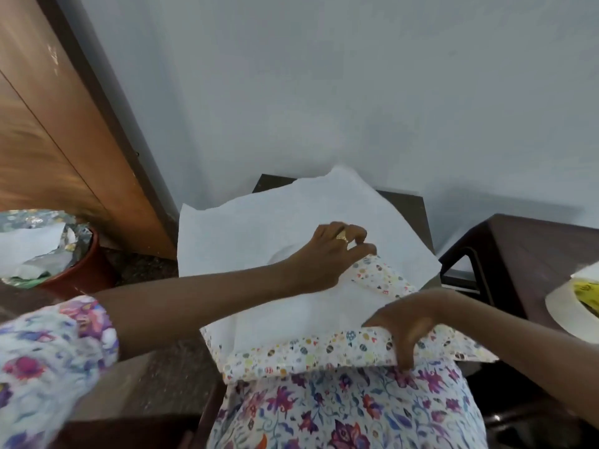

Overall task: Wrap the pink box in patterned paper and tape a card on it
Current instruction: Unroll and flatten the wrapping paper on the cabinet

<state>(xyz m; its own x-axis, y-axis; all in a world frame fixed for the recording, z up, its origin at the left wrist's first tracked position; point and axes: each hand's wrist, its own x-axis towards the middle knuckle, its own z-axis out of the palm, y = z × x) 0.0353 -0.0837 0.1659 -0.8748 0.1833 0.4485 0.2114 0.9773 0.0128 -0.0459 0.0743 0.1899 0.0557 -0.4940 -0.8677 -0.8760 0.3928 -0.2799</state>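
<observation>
**Paper drawn over a hidden box**

The patterned paper [291, 241] is spread white side up across a small dark table [411, 205], and its near part is drawn toward the lap. The pink box is not seen anywhere. A raised bulk under the near fold suggests it lies beneath the sheet, though this cannot be confirmed. A turned-up printed corner is pinched between the thumb and fingertips of the left hand [324, 257], which is reached across the sheet. The near folded edge is gripped by the right hand [405, 322], with the fingers curled over it and down the front.

The sheet is judged light, thin and limp. It creases readily and is likely to tear if tugged at 1 point. It is best taken at edges and corners, with each fold pressed flat against the box's sides, which are expected to be stiff. A tape roll [564, 315] lies on a 2nd table [531, 254] at the right, well apart from the sheet. A bin [87, 267] of paper scraps stands at the left.
</observation>
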